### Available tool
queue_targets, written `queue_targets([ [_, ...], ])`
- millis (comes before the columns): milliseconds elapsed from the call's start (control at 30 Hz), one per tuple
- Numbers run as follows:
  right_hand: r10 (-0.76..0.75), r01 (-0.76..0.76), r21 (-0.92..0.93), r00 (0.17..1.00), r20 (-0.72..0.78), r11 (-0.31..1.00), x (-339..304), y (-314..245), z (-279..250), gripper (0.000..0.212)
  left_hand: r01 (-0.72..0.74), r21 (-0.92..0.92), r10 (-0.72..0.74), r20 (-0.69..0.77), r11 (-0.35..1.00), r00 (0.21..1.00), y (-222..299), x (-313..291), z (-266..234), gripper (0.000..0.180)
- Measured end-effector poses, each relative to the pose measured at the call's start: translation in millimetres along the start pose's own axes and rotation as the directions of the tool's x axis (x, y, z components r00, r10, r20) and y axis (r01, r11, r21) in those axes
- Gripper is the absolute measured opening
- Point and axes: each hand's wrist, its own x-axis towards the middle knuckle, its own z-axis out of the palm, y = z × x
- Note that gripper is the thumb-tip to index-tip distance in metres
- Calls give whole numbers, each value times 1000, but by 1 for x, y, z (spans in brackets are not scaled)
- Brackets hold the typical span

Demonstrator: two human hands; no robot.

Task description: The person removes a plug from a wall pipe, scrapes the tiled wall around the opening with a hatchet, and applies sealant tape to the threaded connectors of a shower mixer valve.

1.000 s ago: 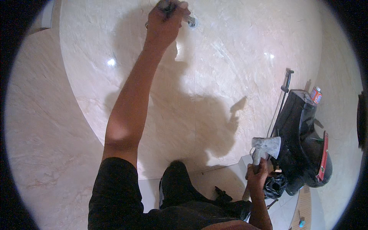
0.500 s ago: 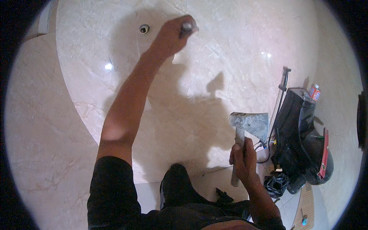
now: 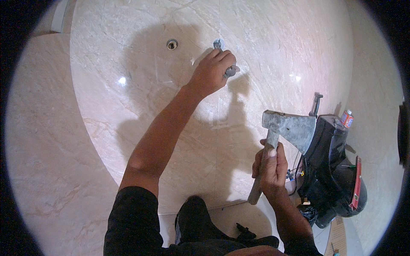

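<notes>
My left hand [image 3: 212, 71] is closed around a short grey metal chisel [image 3: 231, 72], its blunt end sticking out past my fingers. The other end meets a small round hole [image 3: 221, 43] in the beige marbled tile wall [image 3: 200, 141]. My palm hides the chisel's middle. Lower on the right, my right hand [image 3: 273, 170] grips a hatchet [image 3: 292, 127] by its worn wooden handle. The grey head is raised, with its blade edge turned right and its flat poll to the left, apart from the chisel. Left of my left hand, a brass-coloured threaded fitting [image 3: 172, 44] sits in another hole.
On the right stands a shiny black curved object [image 3: 331, 145] with a red level [image 3: 356, 182] leaning against it. A small red-and-white bottle [image 3: 347, 118] rests on top. A black handheld sprayer [image 3: 316, 103] stands beside it. Cardboard [image 3: 338, 237] lies at lower right.
My left hand has come down and slightly right, and the chisel now meets the hole. The hatchet has risen a little and tilted, its head shifting right. The view has shifted slightly.
</notes>
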Motion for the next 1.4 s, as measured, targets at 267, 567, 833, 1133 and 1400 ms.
queue_targets([
  [267, -418, 436, -427, 897, 142, 792, 70, -9, 17, 35, -122, -70, 123, 17, 990, 992, -16, 15, -20, 21],
  [567, -607, 523, -726, 773, 184, 446, 163, -2, 46, 33, -67, -35, 67, 6, 997, 998, -26, 28, -15, 21],
  [833, -832, 735, -554, 539, 129, 391, 162, -7, 48, 33, 20, -44, -19, 38, 999, 999, -31, 35, -20, 27],
  [1133, -602, 517, -692, 785, 149, 503, 168, -30, 52, 36, -34, -121, 35, 7, 992, 999, -43, 37, -13, 25],
  [1400, -425, 421, -56, 893, -147, 905, 109, -71, 35, 34, 24, 15, -28, 350, 1000, 936, -44, 37, -38, 29],
])
